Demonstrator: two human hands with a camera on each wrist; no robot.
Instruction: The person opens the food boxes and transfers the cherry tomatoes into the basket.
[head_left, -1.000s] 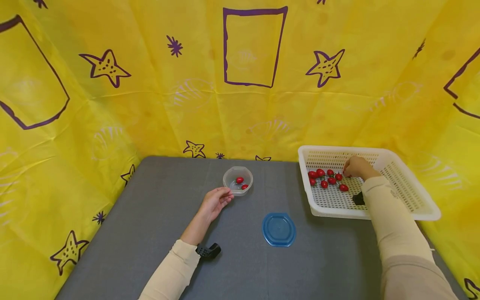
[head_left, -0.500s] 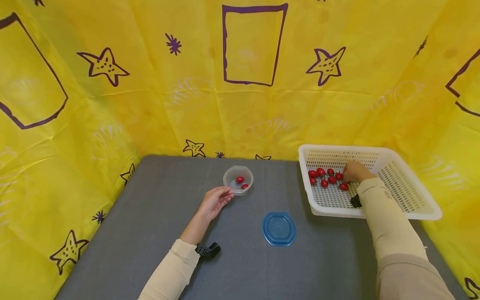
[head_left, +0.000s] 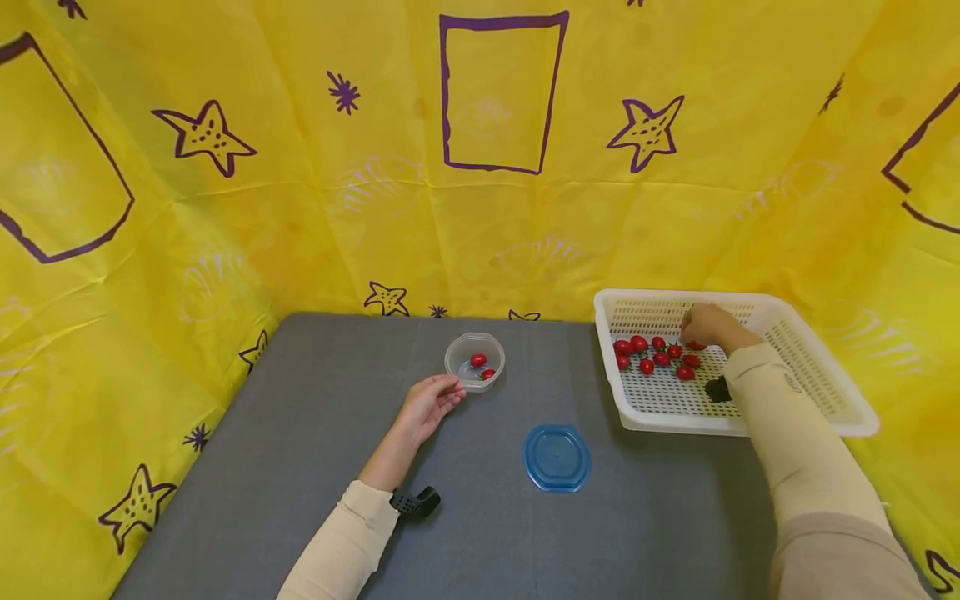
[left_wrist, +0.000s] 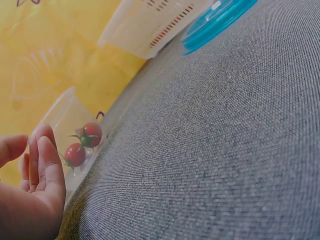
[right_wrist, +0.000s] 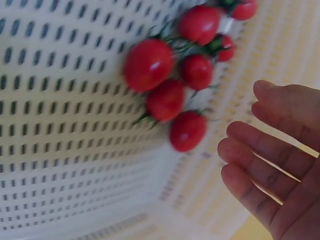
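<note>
In the head view, my left hand (head_left: 431, 404) holds the near rim of a small clear plastic container (head_left: 453, 354), thumb and fingers at its wall. Two red cherry tomatoes (left_wrist: 91, 135) with green stems lie inside it. Over at the right, my right hand (head_left: 712, 327) hovers within a white perforated basket (head_left: 626, 408). Its fingers are spread and loosely bent in the right wrist view, with nothing between them. Several cherry tomatoes (right_wrist: 149, 65) lie clustered on the basket floor, a short way from the fingertips.
A blue lid (head_left: 557, 458) lies flat on the grey tabletop (head_left: 480, 517) between the container and the basket. Yellow patterned cloth (head_left: 390, 242) rises behind and on both sides of the table. The basket's raised walls surround the right hand.
My right hand first dips in the basket, then lifts slightly away from the tomatoes. Another tomato now shows beside the cluster near that hand. The left hand and container stay put.
</note>
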